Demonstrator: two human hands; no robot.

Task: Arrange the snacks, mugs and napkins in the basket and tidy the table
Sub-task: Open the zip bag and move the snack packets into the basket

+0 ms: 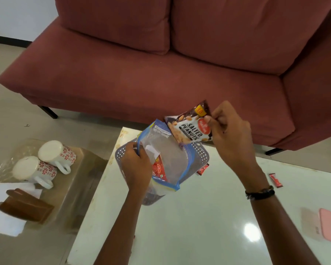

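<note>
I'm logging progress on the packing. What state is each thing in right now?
zip bag: mouth open, held over the basket by the left hand
peanut packet: sealed, pinched by the right hand at the bag's mouth
red packet: inside the bag
basket: upright on the white table
two mugs: upside down on the side table
small red sachet: loose on the table

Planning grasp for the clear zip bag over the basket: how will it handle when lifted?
Likely floppy: the zip bag sags and creases where the left hand pinches its rim. Probably light, since only a red packet shows inside. Its glossy film may be slippery.
</note>
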